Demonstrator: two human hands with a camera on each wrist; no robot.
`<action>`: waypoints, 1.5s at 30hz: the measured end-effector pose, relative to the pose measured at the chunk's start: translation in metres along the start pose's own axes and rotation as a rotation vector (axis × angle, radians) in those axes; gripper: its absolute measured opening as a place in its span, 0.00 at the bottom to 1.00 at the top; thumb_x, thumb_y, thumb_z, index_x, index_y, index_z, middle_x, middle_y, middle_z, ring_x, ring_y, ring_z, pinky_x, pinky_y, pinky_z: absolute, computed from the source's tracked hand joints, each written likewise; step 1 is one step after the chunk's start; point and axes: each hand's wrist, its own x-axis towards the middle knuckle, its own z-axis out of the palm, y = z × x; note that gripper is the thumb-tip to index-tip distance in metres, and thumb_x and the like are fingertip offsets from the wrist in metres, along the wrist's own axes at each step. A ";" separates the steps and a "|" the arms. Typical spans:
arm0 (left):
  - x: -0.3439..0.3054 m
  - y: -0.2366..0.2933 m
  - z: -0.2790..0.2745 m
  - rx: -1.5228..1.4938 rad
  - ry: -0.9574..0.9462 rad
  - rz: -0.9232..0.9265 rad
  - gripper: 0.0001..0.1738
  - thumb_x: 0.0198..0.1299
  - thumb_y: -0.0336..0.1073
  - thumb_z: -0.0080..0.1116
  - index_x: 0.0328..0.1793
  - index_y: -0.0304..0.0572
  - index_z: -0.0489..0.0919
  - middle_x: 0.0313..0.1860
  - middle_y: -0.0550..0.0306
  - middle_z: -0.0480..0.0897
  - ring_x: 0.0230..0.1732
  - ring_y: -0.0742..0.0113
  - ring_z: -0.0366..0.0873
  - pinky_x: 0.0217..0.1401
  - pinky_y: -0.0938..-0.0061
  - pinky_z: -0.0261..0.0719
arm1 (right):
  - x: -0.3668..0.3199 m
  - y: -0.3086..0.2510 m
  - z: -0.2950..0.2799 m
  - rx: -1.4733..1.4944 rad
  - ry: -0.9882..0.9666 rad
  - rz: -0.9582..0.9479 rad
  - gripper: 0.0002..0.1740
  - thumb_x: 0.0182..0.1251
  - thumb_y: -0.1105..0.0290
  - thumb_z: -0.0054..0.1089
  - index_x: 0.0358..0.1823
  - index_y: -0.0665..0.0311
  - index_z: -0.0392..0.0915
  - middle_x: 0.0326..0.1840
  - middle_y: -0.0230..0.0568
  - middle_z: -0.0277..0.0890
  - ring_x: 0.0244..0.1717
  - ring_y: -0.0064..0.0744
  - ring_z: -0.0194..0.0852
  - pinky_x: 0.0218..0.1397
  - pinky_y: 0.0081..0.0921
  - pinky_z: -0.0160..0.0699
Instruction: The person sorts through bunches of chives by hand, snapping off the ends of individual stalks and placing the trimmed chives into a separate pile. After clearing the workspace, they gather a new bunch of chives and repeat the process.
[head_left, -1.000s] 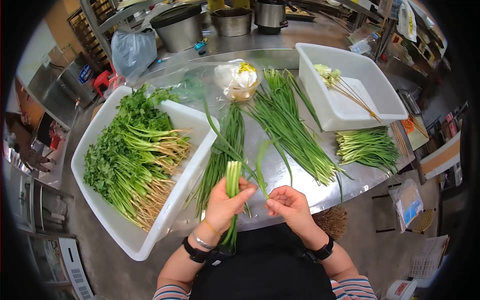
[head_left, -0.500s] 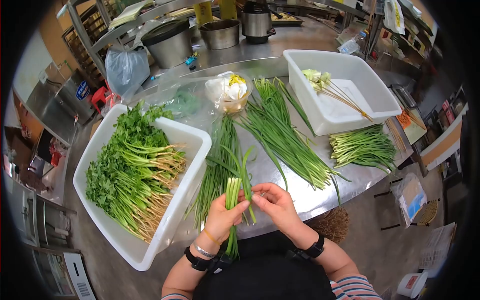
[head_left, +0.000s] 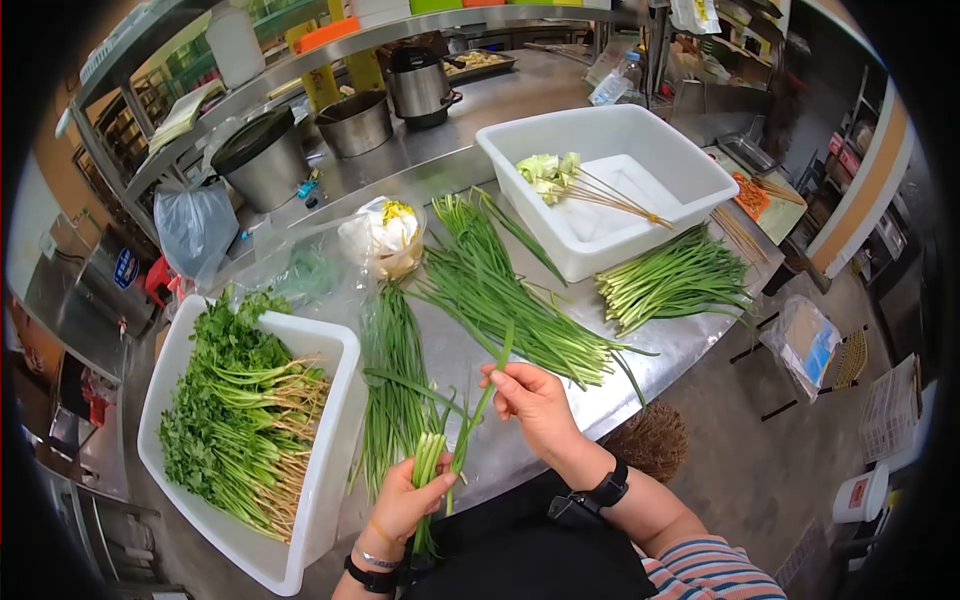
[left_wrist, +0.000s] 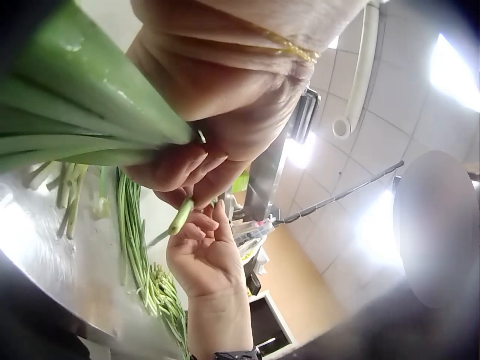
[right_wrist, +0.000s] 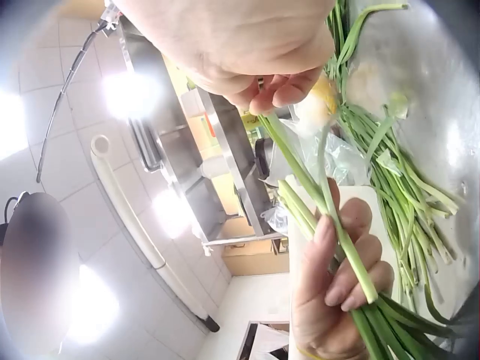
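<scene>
My left hand (head_left: 400, 500) grips a small bunch of garlic chives (head_left: 428, 455), its pale stem ends up and its green leaves hanging down below the fist. Higher and to the right, my right hand (head_left: 537, 408) pinches a single chive stalk (head_left: 478, 418) between thumb and fingertips. That stalk slants down to the left hand, where its lower end lies beside the bunch. In the right wrist view the stalk (right_wrist: 296, 161) crosses in front of the left hand's fingers (right_wrist: 352, 277). A loose chive pile (head_left: 390, 395) lies on the steel table just beyond the left hand.
A white tub (head_left: 345, 400) of leafy, rooted greens (head_left: 240, 420) stands at left. More chives (head_left: 500, 290) spread mid-table, with a neat pile (head_left: 670, 280) at right. Behind it, another white tub (head_left: 560, 250) holds skewers. A plastic-wrapped bowl (head_left: 385, 240) sits at the back.
The right hand has drawn up and away from the left hand, still pinching a stalk. The left hand keeps its bunch. The head view has turned, shifting the table leftward.
</scene>
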 end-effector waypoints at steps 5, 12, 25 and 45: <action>-0.011 0.000 -0.008 0.026 0.010 0.000 0.14 0.58 0.22 0.59 0.51 0.32 0.76 0.31 0.64 0.74 0.18 0.84 0.63 0.17 0.87 0.56 | 0.009 -0.006 -0.017 0.001 0.055 -0.044 0.14 0.67 0.67 0.57 0.47 0.69 0.77 0.38 0.34 0.79 0.25 0.15 0.67 0.29 0.15 0.68; -0.020 -0.006 -0.019 0.034 0.031 -0.054 0.14 0.57 0.22 0.59 0.51 0.31 0.76 0.32 0.63 0.75 0.18 0.83 0.63 0.18 0.86 0.57 | 0.019 -0.017 -0.030 -0.009 0.115 -0.078 0.13 0.67 0.65 0.58 0.45 0.67 0.78 0.37 0.34 0.80 0.25 0.14 0.68 0.29 0.14 0.69; -0.036 -0.014 -0.036 0.044 0.049 -0.068 0.14 0.57 0.23 0.60 0.50 0.32 0.77 0.29 0.64 0.75 0.18 0.83 0.64 0.18 0.86 0.59 | 0.035 -0.043 -0.046 -0.012 0.219 -0.137 0.12 0.67 0.65 0.58 0.45 0.66 0.78 0.40 0.36 0.82 0.25 0.13 0.68 0.28 0.13 0.68; -0.058 -0.012 -0.041 0.001 0.105 -0.003 0.12 0.58 0.24 0.60 0.49 0.33 0.78 0.24 0.66 0.72 0.19 0.81 0.64 0.20 0.85 0.59 | 0.067 -0.010 -0.027 -0.514 -0.146 -0.126 0.24 0.67 0.67 0.54 0.64 0.65 0.67 0.58 0.41 0.73 0.44 0.24 0.74 0.41 0.21 0.72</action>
